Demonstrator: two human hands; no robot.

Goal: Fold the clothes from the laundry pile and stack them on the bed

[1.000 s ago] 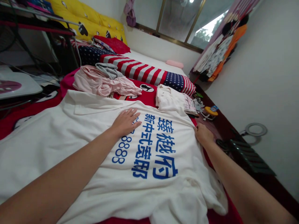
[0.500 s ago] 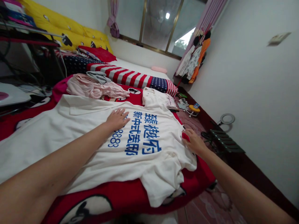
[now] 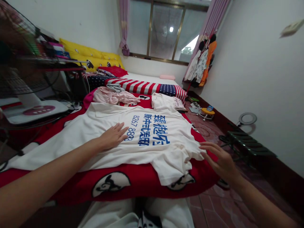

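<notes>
A white T-shirt (image 3: pixel 114 117) with blue printed characters and digits lies spread on a red blanket (image 3: pixel 78 182). My left hand (image 3: pixel 112 136) rests flat on the shirt beside the digits, its fingers stretched out. At the shirt's right end, my right hand (image 3: pixel 219 158) is by the collar edge, with fingers extended and apart. Its fingertips seem to touch the cloth there. A short sleeve (image 3: pixel 169 167) lies crumpled toward me, near the blanket's front edge.
Behind the shirt are a heap of pink clothes (image 3: pixel 111 96) and a folded white garment (image 3: pixel 162 100). A fan's white base (image 3: pixel 35 110) stands at left. To the right are a green slatted stool (image 3: pixel 249 144), a ring light (image 3: pixel 248 118) and a small yellow stool (image 3: pixel 208 111).
My left hand has slid toward me and left, uncovering more digits. My right hand has moved nearer along the collar end. The view has tilted and shifted, showing my legs and the fan.
</notes>
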